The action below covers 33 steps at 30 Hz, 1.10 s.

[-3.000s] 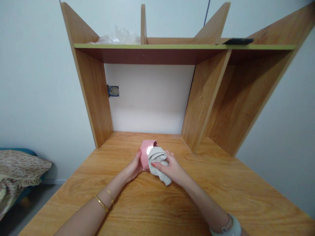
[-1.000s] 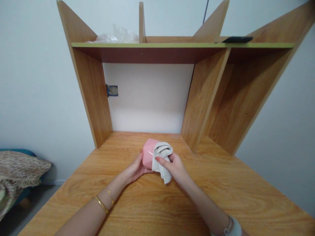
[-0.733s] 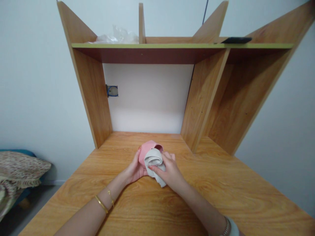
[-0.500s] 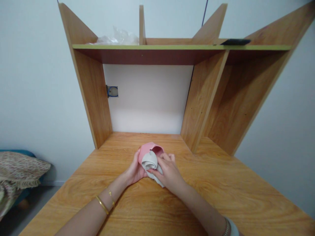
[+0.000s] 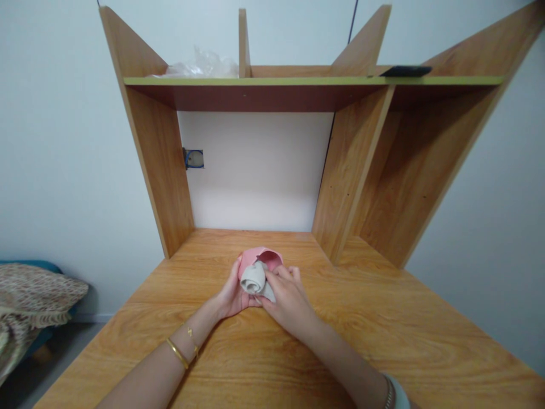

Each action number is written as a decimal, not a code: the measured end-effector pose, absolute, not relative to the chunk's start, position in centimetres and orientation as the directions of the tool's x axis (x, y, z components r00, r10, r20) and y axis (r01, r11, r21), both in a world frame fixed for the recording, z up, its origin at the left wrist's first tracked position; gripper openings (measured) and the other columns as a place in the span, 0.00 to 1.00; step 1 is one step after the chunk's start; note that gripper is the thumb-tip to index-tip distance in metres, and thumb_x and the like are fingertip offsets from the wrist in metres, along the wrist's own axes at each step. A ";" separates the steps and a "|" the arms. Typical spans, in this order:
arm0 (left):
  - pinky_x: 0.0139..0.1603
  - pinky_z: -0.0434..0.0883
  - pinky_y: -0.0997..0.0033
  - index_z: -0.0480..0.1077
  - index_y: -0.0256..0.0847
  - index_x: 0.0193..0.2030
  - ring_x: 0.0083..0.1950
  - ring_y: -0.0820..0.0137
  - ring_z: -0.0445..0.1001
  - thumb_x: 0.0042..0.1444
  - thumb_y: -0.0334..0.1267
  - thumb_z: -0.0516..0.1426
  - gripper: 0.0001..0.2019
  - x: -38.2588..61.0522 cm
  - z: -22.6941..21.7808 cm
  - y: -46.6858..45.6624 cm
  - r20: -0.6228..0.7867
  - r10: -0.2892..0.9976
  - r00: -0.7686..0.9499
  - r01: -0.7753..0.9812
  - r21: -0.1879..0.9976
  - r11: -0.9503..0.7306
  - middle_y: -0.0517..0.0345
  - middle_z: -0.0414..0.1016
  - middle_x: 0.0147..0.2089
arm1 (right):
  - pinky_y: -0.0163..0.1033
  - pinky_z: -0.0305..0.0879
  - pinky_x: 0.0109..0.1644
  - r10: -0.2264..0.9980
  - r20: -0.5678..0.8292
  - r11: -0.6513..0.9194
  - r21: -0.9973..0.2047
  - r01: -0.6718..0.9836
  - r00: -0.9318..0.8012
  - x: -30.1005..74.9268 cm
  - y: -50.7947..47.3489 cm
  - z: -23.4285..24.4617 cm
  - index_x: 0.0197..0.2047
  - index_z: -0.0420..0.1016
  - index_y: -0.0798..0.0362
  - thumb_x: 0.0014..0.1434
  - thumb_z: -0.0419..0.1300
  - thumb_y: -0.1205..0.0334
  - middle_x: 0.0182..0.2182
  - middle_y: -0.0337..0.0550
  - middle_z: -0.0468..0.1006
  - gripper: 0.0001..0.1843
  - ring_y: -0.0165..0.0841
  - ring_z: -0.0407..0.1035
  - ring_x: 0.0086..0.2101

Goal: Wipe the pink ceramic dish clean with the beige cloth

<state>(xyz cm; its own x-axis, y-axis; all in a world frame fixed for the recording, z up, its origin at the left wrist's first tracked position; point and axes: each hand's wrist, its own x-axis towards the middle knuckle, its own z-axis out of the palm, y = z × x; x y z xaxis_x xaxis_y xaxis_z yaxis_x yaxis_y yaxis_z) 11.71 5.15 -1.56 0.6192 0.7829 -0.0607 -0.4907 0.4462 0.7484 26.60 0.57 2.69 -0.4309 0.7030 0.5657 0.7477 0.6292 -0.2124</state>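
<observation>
My left hand (image 5: 233,292) is wrapped around the left side of a pink hollow item (image 5: 251,258), whose exact kind I cannot make out. Its dark opening faces up and to the right. A light grey cloth (image 5: 253,278), partly rolled into a coil, lies against the front of the pink item, near that opening. My right hand (image 5: 286,292) pinches the cloth from the right, thumb below and fingers above. Part of the cloth is hidden behind the right-hand fingers. Both hands are just above the wooden desk (image 5: 238,363).
Behind the hands rises a wooden hutch with a shelf (image 5: 298,82). A clear plastic bag (image 5: 202,63) and a dark flat object (image 5: 406,71) lie on it. An open wall socket box (image 5: 195,159) shows at the back. At far left is a patterned blanket (image 5: 38,287).
The coiled end of the cloth has shifted slightly left, and its loose lower end has drawn up toward the right hand. More of the pink opening shows. My left hand has barely moved.
</observation>
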 end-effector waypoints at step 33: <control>0.56 0.58 0.62 0.62 0.35 0.54 0.56 0.60 0.62 0.51 0.56 0.50 0.30 12.3 -1.2 4.7 0.223 0.760 0.611 -0.614 0.739 0.277 0.46 0.66 0.54 | 0.43 0.57 0.42 0.838 0.489 0.522 -0.590 0.617 -0.241 27.9 1.8 3.0 0.38 0.72 0.51 0.44 0.63 0.58 0.33 0.43 0.71 0.16 0.39 0.61 0.37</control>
